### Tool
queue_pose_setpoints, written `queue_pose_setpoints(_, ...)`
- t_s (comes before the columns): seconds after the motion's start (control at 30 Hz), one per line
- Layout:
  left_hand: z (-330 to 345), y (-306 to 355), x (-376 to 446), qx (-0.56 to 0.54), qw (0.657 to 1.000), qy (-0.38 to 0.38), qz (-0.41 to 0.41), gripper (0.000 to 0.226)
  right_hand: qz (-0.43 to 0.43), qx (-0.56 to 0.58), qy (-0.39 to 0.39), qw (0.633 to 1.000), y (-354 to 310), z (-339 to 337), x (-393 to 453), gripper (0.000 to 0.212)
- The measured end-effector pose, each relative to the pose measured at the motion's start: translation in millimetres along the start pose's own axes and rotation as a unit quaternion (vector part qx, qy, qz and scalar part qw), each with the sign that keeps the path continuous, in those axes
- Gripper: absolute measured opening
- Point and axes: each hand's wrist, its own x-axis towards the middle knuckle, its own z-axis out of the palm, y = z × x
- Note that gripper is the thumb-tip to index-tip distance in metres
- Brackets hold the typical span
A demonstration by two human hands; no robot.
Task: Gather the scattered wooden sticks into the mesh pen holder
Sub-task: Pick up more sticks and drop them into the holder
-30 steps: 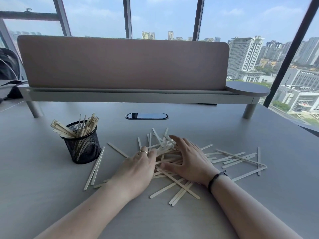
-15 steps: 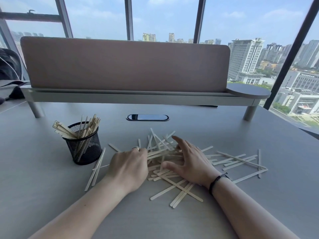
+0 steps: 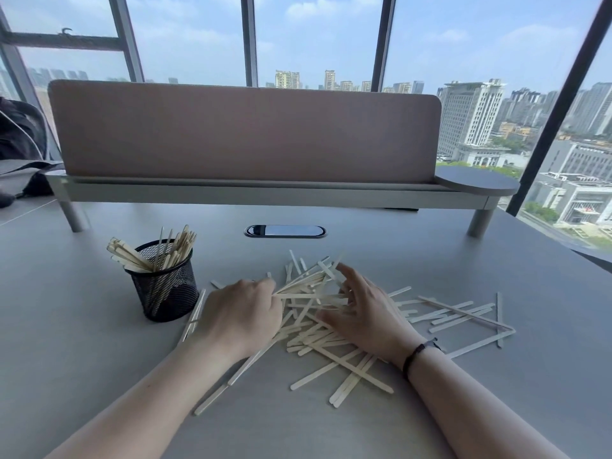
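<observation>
Mesh pen holder [image 3: 165, 289] is part-filled; most wooden sticks [image 3: 344, 369] lie loose; left hand [image 3: 241, 313] and right hand [image 3: 367, 314] curl fingers [image 3: 351, 277] round a bunch

Left hand [image 3: 241, 314] and right hand [image 3: 367, 313] curl inward, knuckles up.

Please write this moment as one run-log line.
step: gathering | left hand: grips wooden sticks | right hand: curled over them | mesh pen holder: upright, partly filled

Single view, worn at the person's head, facing forward and down across the grey matte table [image 3: 82, 359]. The left hand [image 3: 241, 316], right hand [image 3: 367, 319] and pale flat wooden sticks [image 3: 311, 339] sit close at centre frame. The tall glass windows [image 3: 314, 38] lie far beyond.
</observation>
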Motion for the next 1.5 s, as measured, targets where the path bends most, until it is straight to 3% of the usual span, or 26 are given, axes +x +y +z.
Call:
queue_pose_setpoints(0.2,-1.3,7.8,-1.0,-0.030,0.999,-0.029,0.003,0.025,-0.009,0.018,0.012,1.000,-8.4,10.9,1.5,0.046)
queue_pose_setpoints(0.27,-1.2,8.3,-0.9,-0.016,0.999,-0.035,0.017,0.024,-0.017,0.013,0.022,1.000,-9.9,14.1,1.7,0.042)
queue_pose_setpoints(0.57,-0.2,13.5,-4.4,0.019,0.998,-0.042,0.050,0.022,-0.048,0.040,0.016,0.998,-33.4,19.9,-2.5,0.092)
queue_pose_setpoints(0.77,0.1,13.1,-2.7,-0.010,0.999,-0.028,0.042,0.017,-0.098,0.042,0.025,0.994,-34.4,19.5,-5.1,0.082)
queue_pose_setpoints(0.9,-5.3,7.5,-0.7,-0.056,0.998,0.003,0.035,0.023,-0.051,0.041,0.047,0.997,-27.1,15.0,-4.0,0.088)
queue_pose_setpoints(1.1,-7.2,1.0,5.5,-0.156,0.986,0.048,0.018,0.034,-0.027,-0.001,-0.046,0.999,-14.4,5.0,-2.2,0.084)
queue_pose_setpoints(1.2,-11.1,4.9,8.4,-0.289,0.956,0.024,-0.041,0.024,-0.044,-0.019,-0.099,0.994,-14.9,0.7,-4.5,0.097)
queue_pose_setpoints(1.33,-17.0,7.8,10.5,-0.510,0.851,-0.004,-0.124,0.022,-0.062,-0.065,-0.117,0.989,-14.7,-5.8,-5.6,0.096)
queue_pose_setpoints(1.4,-20.9,7.0,10.2,-0.572,0.809,-0.014,-0.137,0.018,-0.059,-0.085,-0.126,0.987,-14.1,-7.3,-6.2,0.099)
queue_pose_setpoints(1.5,-23.5,5.6,9.5,-0.624,0.772,-0.013,-0.119,0.016,-0.057,-0.101,-0.139,0.984,-12.7,-3.8,-6.0,0.101)
